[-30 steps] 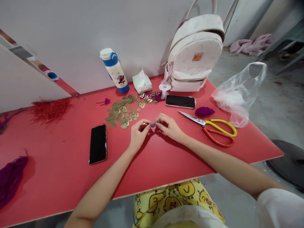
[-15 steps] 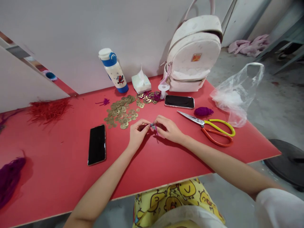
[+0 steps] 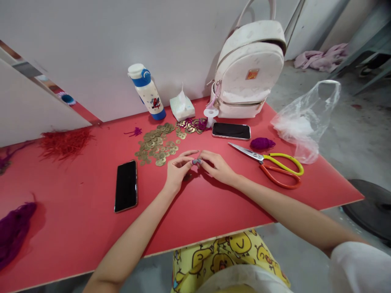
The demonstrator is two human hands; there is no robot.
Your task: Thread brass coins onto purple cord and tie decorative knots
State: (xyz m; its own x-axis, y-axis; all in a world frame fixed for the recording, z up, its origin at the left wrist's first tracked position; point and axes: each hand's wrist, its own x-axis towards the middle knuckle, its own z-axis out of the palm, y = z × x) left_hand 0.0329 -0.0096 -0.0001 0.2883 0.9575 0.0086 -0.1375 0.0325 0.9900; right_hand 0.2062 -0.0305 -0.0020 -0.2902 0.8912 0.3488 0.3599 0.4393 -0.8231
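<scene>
My left hand (image 3: 177,170) and my right hand (image 3: 217,166) meet above the red table, thumbs and index fingertips pinched together. Between them is a short piece of purple yarn, mostly hidden by the fingers now. Below my left palm a small dark piece (image 3: 187,177) shows, perhaps a coin; I cannot tell whether it hangs from the yarn. Just beyond my left hand lies a spread pile of brass coins with holes (image 3: 157,140). Scissors (image 3: 259,157) with yellow and red handles lie right of my right hand, beside a purple yarn bundle (image 3: 262,143).
One phone (image 3: 126,186) lies left, another (image 3: 231,131) near the backpack (image 3: 249,73). Along the back stand a bottle (image 3: 149,93), a tissue pack (image 3: 182,109) and a white spool (image 3: 210,116). Red shreds (image 3: 65,143) and purple yarn (image 3: 15,232) lie left; a plastic bag (image 3: 302,126) sits right.
The purple strand that hung below my fingertips no longer shows. My left index finger has straightened, and a small dark piece has come into sight under my left palm.
</scene>
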